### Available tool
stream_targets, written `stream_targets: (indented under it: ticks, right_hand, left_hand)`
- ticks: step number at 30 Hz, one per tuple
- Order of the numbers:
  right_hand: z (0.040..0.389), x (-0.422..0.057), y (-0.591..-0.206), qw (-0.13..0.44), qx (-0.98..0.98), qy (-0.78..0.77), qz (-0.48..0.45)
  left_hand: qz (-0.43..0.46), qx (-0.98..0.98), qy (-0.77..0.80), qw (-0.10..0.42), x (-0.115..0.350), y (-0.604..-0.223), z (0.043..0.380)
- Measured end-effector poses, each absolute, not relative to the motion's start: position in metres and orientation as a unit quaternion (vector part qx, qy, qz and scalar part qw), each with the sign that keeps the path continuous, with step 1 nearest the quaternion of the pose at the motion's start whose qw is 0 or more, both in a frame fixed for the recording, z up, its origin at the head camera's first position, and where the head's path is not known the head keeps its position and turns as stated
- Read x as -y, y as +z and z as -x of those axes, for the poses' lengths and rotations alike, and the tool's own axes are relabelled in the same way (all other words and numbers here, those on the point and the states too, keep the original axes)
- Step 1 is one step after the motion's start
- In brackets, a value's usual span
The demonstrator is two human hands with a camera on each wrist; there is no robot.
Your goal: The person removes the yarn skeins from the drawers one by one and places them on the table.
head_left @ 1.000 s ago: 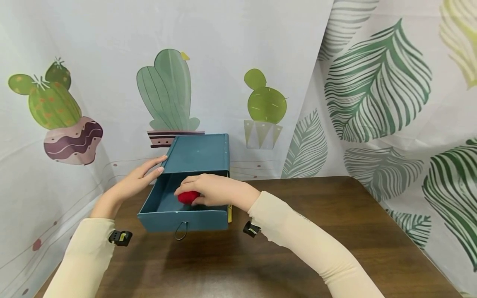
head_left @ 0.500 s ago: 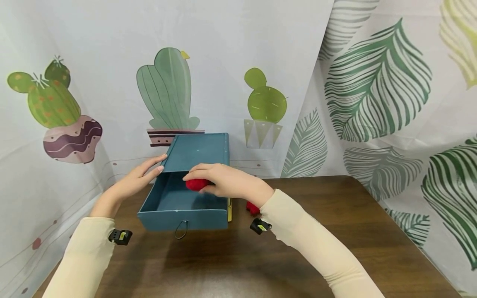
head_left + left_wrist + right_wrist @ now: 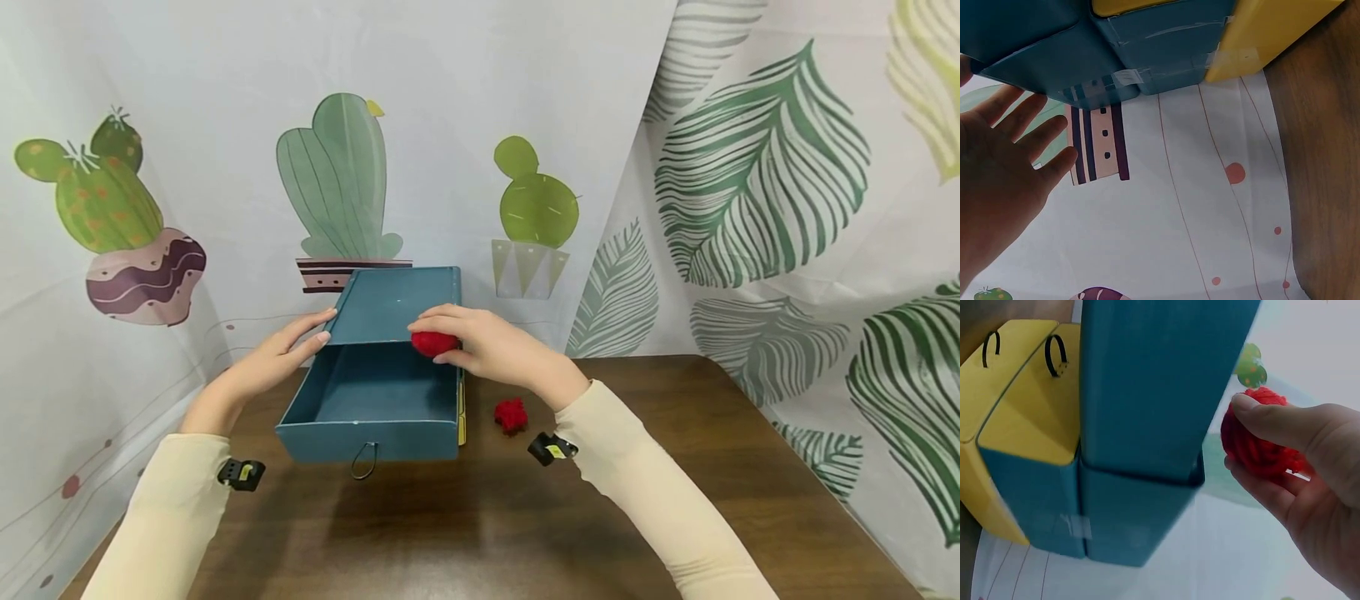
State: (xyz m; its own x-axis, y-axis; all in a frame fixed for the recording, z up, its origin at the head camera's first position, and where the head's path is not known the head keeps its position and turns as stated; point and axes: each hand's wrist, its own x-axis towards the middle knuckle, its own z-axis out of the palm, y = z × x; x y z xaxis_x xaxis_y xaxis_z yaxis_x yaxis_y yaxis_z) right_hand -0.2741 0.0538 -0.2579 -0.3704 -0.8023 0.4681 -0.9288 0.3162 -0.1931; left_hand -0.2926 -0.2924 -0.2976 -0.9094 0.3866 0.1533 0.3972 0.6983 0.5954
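A blue drawer cabinet (image 3: 393, 304) stands on the table with its top drawer (image 3: 408, 442) pulled out, and the drawer's inside looks bare. My left hand (image 3: 258, 367) rests its straight fingers against the cabinet's left upper edge; the left wrist view shows those fingers (image 3: 1035, 131) spread at its side. Above the drawer's right rear corner, my right hand (image 3: 498, 350) holds a red yarn ball (image 3: 433, 343). In the right wrist view, the thumb and fingers pinch the yarn ball (image 3: 1260, 434), which is clear of the cabinet.
A small crumpled red thing (image 3: 511, 416) lies on the wooden table (image 3: 600, 500), right of the cabinet. Below the pulled drawer are yellow-fronted drawers (image 3: 1035, 406) with black loop pulls. A printed curtain (image 3: 450, 100) hangs close behind.
My right hand has lifted the red yarn ball out of the drawer, up and to the right. The small red thing on the table has come into sight. My left hand stays put.
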Motion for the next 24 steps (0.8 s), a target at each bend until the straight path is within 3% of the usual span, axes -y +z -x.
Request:
stream_targets:
  ticks: [15,24]
  right_hand:
    - [0.292,-0.104,-0.281,0.192,0.811,0.264,-0.486]
    - [0.309,-0.141,-0.317,0.169,0.852,0.263,-0.419]
  left_hand:
    - [0.223,0.922,-0.318,0.014,0.291,-0.298,0.291]
    - [0.218,0.922,-0.321,0.013,0.292,-0.298,0.292]
